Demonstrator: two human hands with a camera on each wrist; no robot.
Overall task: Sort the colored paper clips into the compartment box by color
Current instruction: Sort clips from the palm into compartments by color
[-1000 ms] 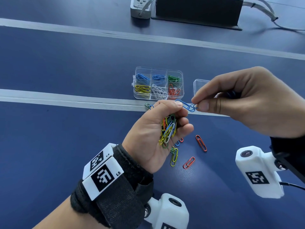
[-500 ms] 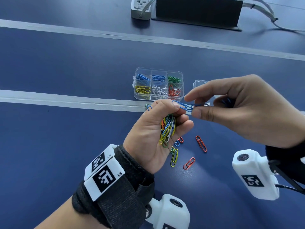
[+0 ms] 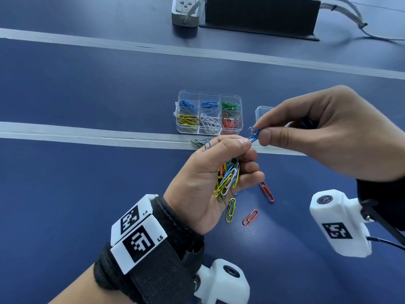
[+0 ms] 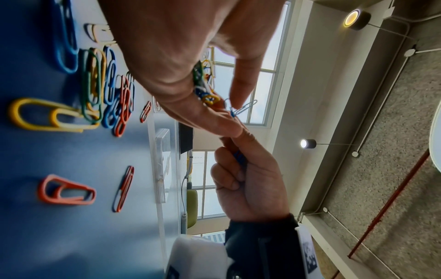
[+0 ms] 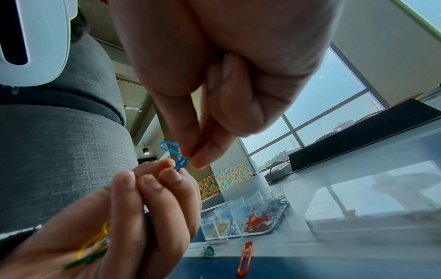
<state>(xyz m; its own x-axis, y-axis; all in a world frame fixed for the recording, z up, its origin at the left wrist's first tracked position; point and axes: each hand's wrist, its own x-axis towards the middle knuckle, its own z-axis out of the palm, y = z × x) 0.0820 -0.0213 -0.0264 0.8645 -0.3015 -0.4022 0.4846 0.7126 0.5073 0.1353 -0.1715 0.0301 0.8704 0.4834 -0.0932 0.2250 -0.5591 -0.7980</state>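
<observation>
The clear compartment box [image 3: 241, 110] stands on the table with blue, green, yellow, white and red clips in separate cells; it also shows as the box [image 5: 241, 204]. My left hand [image 3: 246, 149] cups a bunch of mixed clips [image 3: 228, 178] and pinches the lower end of linked blue clips [image 3: 253, 134]. My right hand [image 3: 259, 131] pinches their upper part between thumb and index finger. The blue clips [image 5: 174, 152] stand between the two hands, as do the blue clips [image 4: 241, 109]. More blue shows inside the right palm [image 3: 306, 123].
Loose clips lie on the table under the hands: a red clip [image 3: 267, 191], another red clip [image 3: 250, 217], a yellow-green clip [image 3: 230, 209], and a green clip [image 3: 197, 141] on the white tape. A clear lid [image 3: 263, 110] sits right of the box. A power strip [image 3: 186, 9] stands far back.
The right hand has turned the linked blue clips from lying flat to standing up between the hands. The left hand keeps its bunch and has barely moved.
</observation>
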